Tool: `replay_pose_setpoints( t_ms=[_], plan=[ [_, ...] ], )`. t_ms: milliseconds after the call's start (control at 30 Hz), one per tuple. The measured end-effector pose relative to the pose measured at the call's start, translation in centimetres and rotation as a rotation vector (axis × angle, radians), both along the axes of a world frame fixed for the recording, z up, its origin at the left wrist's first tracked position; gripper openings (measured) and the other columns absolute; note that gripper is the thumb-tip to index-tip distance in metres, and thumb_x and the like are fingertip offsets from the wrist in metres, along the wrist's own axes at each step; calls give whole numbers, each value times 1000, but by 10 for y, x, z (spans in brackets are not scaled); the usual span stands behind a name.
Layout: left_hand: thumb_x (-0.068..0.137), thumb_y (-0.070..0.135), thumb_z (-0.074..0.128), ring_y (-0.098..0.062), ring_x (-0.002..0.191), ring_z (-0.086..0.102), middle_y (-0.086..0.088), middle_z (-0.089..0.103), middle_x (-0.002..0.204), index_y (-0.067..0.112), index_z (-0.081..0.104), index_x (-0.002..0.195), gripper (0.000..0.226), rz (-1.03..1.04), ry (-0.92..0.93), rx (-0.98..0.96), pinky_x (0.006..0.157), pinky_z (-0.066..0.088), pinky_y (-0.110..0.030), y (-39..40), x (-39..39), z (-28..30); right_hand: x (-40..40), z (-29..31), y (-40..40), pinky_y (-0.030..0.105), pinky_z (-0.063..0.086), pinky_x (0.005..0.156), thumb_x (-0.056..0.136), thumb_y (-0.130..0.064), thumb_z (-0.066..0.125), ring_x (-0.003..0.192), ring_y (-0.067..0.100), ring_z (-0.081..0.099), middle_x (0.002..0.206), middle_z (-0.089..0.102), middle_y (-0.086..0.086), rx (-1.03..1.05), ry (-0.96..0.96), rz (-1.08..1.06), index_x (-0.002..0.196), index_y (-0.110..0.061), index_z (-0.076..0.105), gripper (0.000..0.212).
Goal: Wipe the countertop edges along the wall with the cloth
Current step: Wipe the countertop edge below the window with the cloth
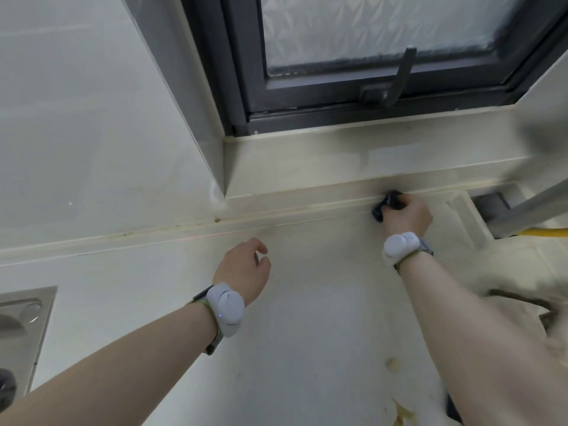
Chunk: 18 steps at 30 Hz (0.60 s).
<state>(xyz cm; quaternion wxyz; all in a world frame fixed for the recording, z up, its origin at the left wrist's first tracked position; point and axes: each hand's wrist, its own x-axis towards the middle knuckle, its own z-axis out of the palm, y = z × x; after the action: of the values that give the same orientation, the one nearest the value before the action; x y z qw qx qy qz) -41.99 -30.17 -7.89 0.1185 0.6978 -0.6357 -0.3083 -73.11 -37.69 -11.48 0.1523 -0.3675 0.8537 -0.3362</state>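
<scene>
a: two hands over a pale countertop. far left first?

b: steel sink corner at the left border, set into the counter, partly cut off. above it, white tiled wall running down to a raised lip along the back of the counter, with grime in the seam and a small brown spot near the wall corner.

a: then the left hand?

b: left hand next, hovering over the middle of the counter, well short of the lip. fingers loosely curled, thumb and forefinger near each other, gripping nothing. pale grey wrist device strapped on, small blue light showing.

a: above that?

b: dark-framed window with frosted patterned glass, handle pointing up. cream sill ledge beneath, stepping down to the lip.

a: and the cloth?

b: further right. dark cloth bunched small, pressed into the seam where lip meets counter, below the window's right half. right hand clenched around it, fingers wrapped over the top, most of the cloth hidden under the fist. matching pale wrist device on that arm.

a: right border?

b: blurred. grey metal bar slanting, yellow tube under it, dark recess behind. a few brownish stains on the counter near the right forearm.
</scene>
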Motion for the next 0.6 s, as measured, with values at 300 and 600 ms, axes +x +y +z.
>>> replay_pose_setpoints(
  t_ms=[300, 600],
  plan=[
    [89, 27, 52, -19, 82, 56, 6, 59, 88, 25, 60, 103, 16, 42, 15, -27, 73, 46, -32, -6, 47, -3, 135, -17, 6, 23, 36, 62, 77, -5, 58, 71, 22, 55, 77, 64, 2, -75, -270, -75, 76, -18, 60, 13],
    [91, 36, 53, -17, 88, 56, 6, 59, 100, 26, 58, 114, 26, 81, 5, -56, 77, 48, -32, -8, 64, 0, 230, -25, 14, 24, 47, 56, 76, -9, 58, 66, 21, 61, 73, 68, 2, -59, -414, 89, 72, -20, 62, 12]
  ],
)
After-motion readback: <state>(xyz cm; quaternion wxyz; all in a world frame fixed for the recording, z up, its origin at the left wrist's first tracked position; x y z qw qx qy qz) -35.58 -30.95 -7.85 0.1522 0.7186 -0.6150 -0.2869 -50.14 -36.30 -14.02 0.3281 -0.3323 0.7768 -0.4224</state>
